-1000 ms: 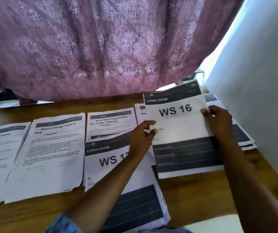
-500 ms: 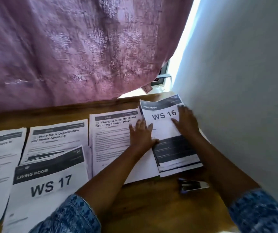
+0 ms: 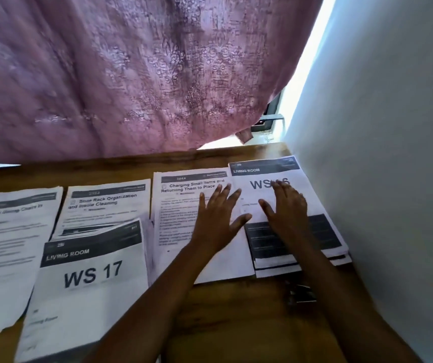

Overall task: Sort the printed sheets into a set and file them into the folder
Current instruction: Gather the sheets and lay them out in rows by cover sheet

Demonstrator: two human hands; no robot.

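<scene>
Printed sheets lie in a row on the wooden table (image 3: pixel 236 310). The "WS 16" cover sheet (image 3: pixel 265 171) tops a stack at the far right by the wall. My right hand (image 3: pixel 286 208) lies flat on it with straight fingers. My left hand (image 3: pixel 218 218) rests spread on the "Charging Small Items" sheet (image 3: pixel 181 205) just left of that stack, thumb reaching the stack's edge. A "WS 17" cover sheet (image 3: pixel 89 279) sits at the near left, overlapping the "Shoe Rack Organization" sheet (image 3: pixel 105 203). No folder is in view.
A further sheet about dining chairs (image 3: pixel 8 244) lies at the far left. A small dark clip-like object (image 3: pixel 301 294) sits on the table below the right stack, partly hidden by my arm. A mauve curtain (image 3: pixel 131 74) hangs behind; a pale wall (image 3: pixel 393 153) bounds the right.
The "WS 16" sheet, held up a second ago, now lies flat on the right stack. My right hand has slid down over its middle, and my left hand has spread on the neighbouring sheet.
</scene>
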